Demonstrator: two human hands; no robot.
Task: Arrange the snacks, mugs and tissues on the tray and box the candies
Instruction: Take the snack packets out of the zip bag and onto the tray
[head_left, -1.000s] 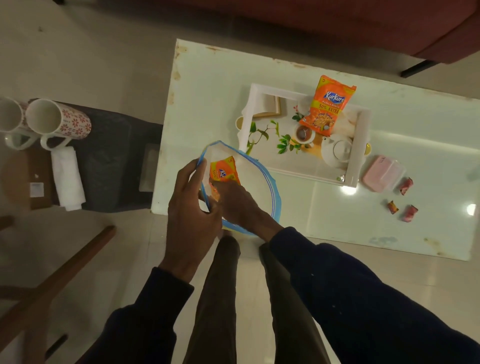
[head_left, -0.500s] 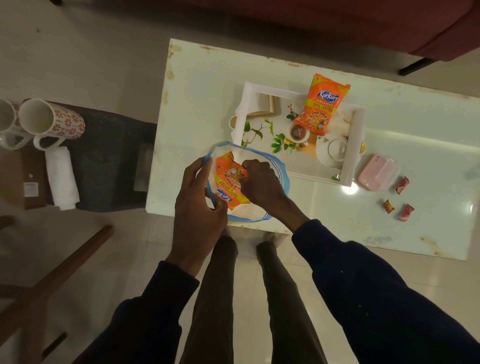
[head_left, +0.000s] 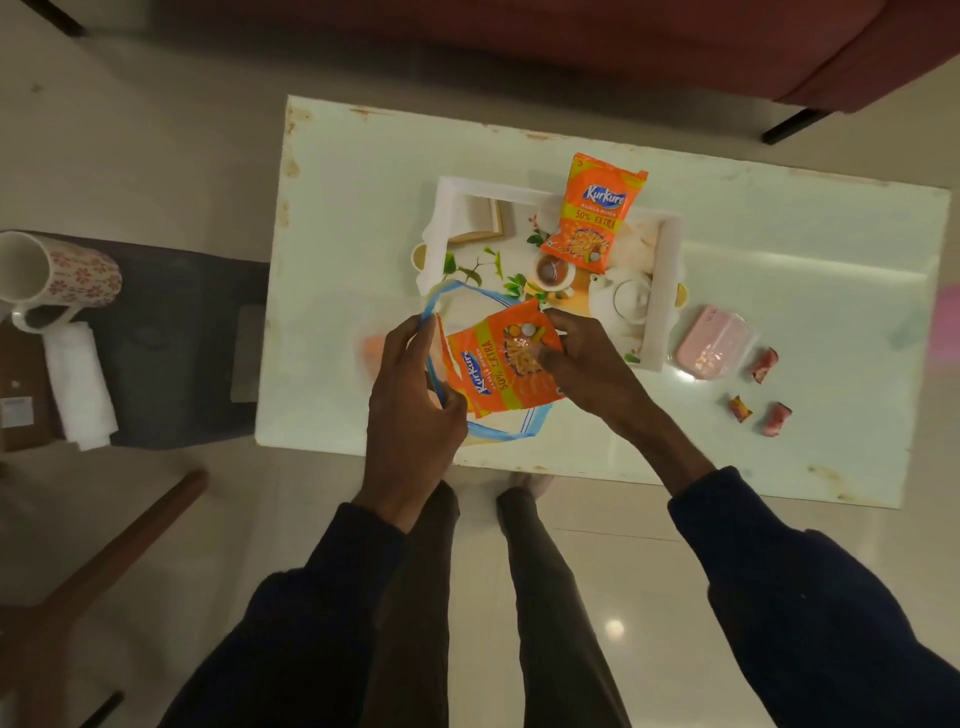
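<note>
Glossy pale worktop (head_left: 363, 171), near edge: left hand (head_left: 413, 395) pinches the blue-rimmed clear plastic bag (head_left: 509, 431); right hand (head_left: 592, 364), grip closed on the orange foil snack packet (head_left: 498, 374), half out. Hold the bag steady (rim taut) and draw toward the white printed tray (head_left: 664, 280).

A white glossy worktop (head_left: 363, 208) stands on a pale tiled floor (head_left: 130, 130). A dark red sofa (head_left: 623, 41) is behind it, a dark grey stool (head_left: 182, 338) at its left side.
</note>
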